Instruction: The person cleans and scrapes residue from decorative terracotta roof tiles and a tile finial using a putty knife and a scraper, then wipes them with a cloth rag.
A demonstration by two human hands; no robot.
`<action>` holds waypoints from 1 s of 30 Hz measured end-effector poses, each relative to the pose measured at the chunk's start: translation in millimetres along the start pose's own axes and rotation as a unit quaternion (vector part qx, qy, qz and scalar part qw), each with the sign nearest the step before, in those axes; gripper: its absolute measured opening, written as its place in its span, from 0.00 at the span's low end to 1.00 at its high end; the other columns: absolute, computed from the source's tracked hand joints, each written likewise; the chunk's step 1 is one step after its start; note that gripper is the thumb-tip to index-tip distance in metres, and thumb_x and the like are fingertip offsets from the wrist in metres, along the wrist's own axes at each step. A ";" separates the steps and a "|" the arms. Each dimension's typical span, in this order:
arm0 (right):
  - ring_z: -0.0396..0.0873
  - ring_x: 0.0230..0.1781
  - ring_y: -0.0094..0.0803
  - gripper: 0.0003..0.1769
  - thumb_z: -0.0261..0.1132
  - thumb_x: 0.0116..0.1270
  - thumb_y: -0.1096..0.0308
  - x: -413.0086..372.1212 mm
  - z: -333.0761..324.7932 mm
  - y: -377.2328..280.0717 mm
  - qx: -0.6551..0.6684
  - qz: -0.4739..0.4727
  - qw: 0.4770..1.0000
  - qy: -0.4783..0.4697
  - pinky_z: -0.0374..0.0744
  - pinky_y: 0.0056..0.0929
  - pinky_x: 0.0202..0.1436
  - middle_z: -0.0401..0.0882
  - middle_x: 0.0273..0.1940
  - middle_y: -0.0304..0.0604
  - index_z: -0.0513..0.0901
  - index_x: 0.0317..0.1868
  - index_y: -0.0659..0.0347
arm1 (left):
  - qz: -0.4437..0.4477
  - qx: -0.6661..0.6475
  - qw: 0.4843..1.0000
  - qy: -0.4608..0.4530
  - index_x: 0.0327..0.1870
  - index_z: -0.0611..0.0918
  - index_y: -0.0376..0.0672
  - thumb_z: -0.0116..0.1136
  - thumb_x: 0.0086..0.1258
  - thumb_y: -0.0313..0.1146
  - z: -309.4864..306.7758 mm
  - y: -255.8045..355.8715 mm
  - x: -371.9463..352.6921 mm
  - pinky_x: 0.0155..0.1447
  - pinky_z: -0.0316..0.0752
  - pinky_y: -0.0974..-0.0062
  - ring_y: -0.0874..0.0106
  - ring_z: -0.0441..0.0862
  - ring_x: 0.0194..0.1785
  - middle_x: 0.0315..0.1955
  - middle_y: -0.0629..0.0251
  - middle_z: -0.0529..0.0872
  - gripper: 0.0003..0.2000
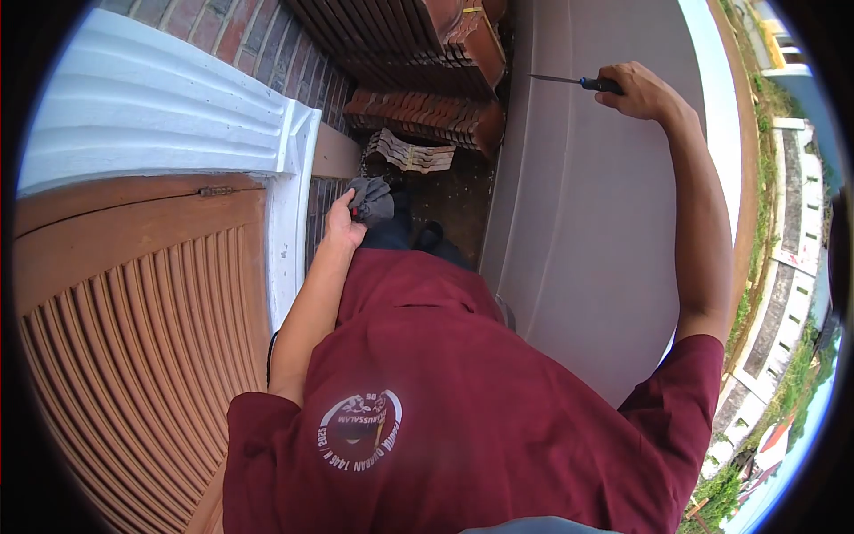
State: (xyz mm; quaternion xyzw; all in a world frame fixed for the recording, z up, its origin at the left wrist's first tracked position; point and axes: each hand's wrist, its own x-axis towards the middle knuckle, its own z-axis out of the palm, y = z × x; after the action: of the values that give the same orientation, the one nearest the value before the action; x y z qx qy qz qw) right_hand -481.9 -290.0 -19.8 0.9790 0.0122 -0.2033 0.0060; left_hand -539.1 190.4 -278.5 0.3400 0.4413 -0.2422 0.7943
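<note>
A louvred brown door is standing beside white moulding and a brick wall. Terracotta roof tiles are sitting stacked; a grey parapet is curving opposite, while daylight is brightening greenery outside.

2 items noted. Screwdriver-like tool: slim dark blade, black handle, blue collar; right hand grips the handle, blade points left. Grey cloth sits crumpled in left hand.
</note>
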 end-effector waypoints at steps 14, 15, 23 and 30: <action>0.78 0.27 0.41 0.11 0.67 0.60 0.71 -2.1 -11.8 -6.2 0.094 0.039 0.993 -0.051 0.76 0.39 0.38 0.81 0.26 0.49 0.85 0.42 0.65 | -0.059 0.087 0.993 -0.062 0.53 0.78 0.33 0.55 0.71 0.28 55.4 25.6 35.2 0.65 0.74 0.49 0.57 0.83 0.53 0.49 0.54 0.84 0.13; 0.78 0.27 0.41 0.11 0.67 0.60 0.71 -1.7 -11.2 -5.7 0.104 0.031 0.993 -0.045 0.76 0.39 0.38 0.82 0.27 0.50 0.85 0.43 0.65 | -0.067 0.106 0.990 -0.066 0.53 0.78 0.33 0.55 0.71 0.28 61.3 27.7 33.3 0.65 0.74 0.49 0.57 0.83 0.53 0.49 0.54 0.85 0.13; 0.78 0.25 0.40 0.11 0.67 0.61 0.69 7.3 -27.8 -0.3 0.105 0.070 0.988 -0.084 0.78 0.37 0.37 0.82 0.25 0.49 0.86 0.42 0.64 | -0.078 0.093 0.987 -0.106 0.54 0.78 0.43 0.55 0.62 0.21 61.4 33.0 46.5 0.64 0.69 0.47 0.61 0.79 0.57 0.51 0.58 0.82 0.17; 0.79 0.30 0.41 0.11 0.67 0.63 0.65 -0.3 -37.4 11.5 0.105 0.052 0.989 -0.089 0.79 0.40 0.42 0.81 0.24 0.49 0.87 0.41 0.63 | -0.085 0.035 0.991 -0.092 0.58 0.75 0.34 0.54 0.70 0.29 80.9 41.6 46.5 0.66 0.74 0.52 0.56 0.79 0.61 0.56 0.51 0.81 0.17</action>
State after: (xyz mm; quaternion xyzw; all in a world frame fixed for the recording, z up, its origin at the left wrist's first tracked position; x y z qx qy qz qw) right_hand -467.0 -300.9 14.7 0.9515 -0.0604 -0.2895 -0.0851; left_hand -444.3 152.5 -274.5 0.3051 0.3849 -0.3547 0.7956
